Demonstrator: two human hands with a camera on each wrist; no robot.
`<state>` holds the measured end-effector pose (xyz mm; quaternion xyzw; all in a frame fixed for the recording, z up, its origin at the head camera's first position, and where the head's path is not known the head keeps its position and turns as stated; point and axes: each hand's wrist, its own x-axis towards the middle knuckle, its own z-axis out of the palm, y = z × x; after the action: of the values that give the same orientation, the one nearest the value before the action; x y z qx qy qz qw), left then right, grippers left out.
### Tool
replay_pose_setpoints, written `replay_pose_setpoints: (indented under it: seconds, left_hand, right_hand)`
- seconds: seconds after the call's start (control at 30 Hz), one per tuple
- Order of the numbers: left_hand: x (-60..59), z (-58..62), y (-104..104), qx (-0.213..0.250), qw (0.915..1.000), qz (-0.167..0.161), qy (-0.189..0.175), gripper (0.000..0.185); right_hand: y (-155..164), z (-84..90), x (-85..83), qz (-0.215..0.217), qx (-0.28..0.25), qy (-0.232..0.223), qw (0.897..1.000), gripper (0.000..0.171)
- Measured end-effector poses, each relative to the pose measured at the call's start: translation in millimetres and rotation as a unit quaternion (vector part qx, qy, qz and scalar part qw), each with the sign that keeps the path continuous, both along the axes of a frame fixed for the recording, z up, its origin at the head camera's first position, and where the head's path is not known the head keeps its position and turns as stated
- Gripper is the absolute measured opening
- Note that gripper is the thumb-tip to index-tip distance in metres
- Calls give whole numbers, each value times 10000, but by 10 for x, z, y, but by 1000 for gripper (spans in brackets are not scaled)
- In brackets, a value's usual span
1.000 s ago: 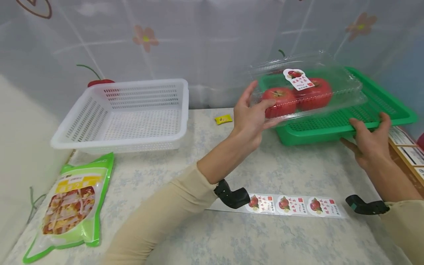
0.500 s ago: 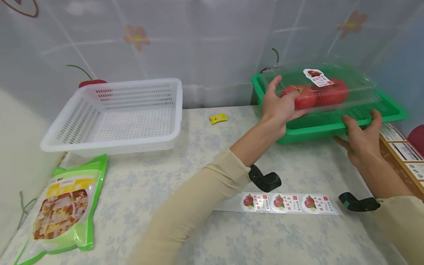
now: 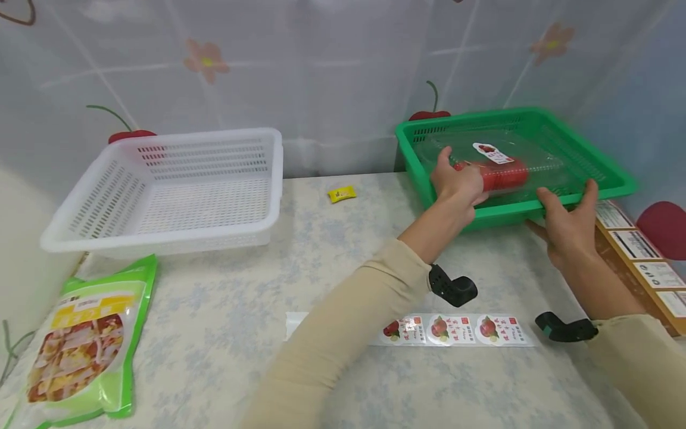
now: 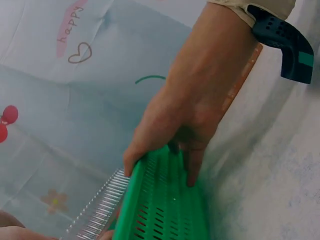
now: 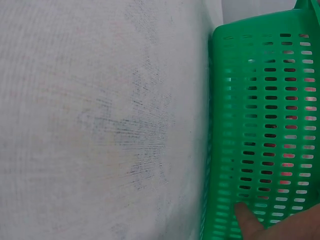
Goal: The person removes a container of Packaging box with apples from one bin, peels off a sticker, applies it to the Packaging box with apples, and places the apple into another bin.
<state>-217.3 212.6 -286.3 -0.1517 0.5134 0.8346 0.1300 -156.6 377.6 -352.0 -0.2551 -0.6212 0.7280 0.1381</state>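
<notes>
In the head view a clear plastic box (image 3: 536,152) with red apples (image 3: 509,176) and a white apple label (image 3: 492,153) lies inside the green basket (image 3: 509,210). My left hand (image 3: 455,185) grips the box's left end, thumb on top; its lower fingers are hidden. At the front rim, my right hand (image 3: 570,229) holds the basket. The left wrist view shows that right hand (image 4: 175,115) pinching the rim, beside the box's ridged edge (image 4: 100,205). A right fingertip (image 5: 246,220) touches the slotted basket wall (image 5: 270,115) in the right wrist view.
A white basket (image 3: 268,220) stands at the back left, with a green food bag (image 3: 86,345) in front of it. A small yellow packet (image 3: 342,193) lies between the baskets. A label strip (image 3: 450,329) lies below my forearms. A brown carton (image 3: 621,256) sits at the right.
My left hand has carried the apple box rightward and down into the green basket. My right hand keeps its hold on the rim. The head view has shifted slightly right.
</notes>
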Motion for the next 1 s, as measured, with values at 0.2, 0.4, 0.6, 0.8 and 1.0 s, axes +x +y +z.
replay_pose_setpoints:
  seconds: [0.2, 0.4, 0.6, 0.8, 1.0]
  left_hand:
    - [-95, -111, 18, -515, 9985, -193, 12, 53]
    - [-61, -73, -23, -2300, 9671, -987, 445, 71]
    - [-14, -24, -32, -2731, 9529, -1221, 493, 95]
    - [-38, -26, -46, -2447, 9612, -1165, 518, 97]
    - [-13, -43, -88, -2686, 9488, -1248, 1095, 93]
  right_hand:
    - [-25, 1, -18, 80, 41, 95, 9999, 100]
    - [-47, 13, -27, 118, 33, 171, 9998, 99]
    - [-51, 24, -41, 111, 239, 169, 9995, 99]
    - [-43, 15, -53, 95, 207, 126, 9997, 100]
    - [-41, 21, -51, 126, 290, 74, 9995, 100]
